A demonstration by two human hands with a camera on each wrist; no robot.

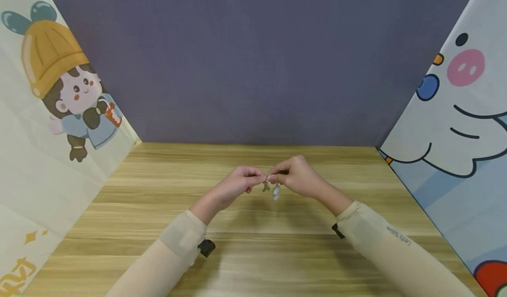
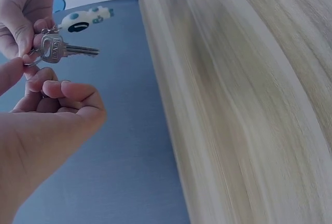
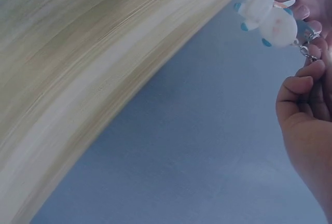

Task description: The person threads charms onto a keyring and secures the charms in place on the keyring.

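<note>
Left hand (image 1: 240,183) and right hand (image 1: 299,177) both pinch at the key ring (image 2: 34,64); key (image 2: 54,49) hangs between and just below them, long axis roughly downward, nearer the left, charm (image 1: 276,192) nearer the right.

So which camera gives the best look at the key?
The left wrist view: the key looks large there, with its teeth and lettering visible. The head view shows it only as a tiny shape, and in the right wrist view I can't make it out.
</note>
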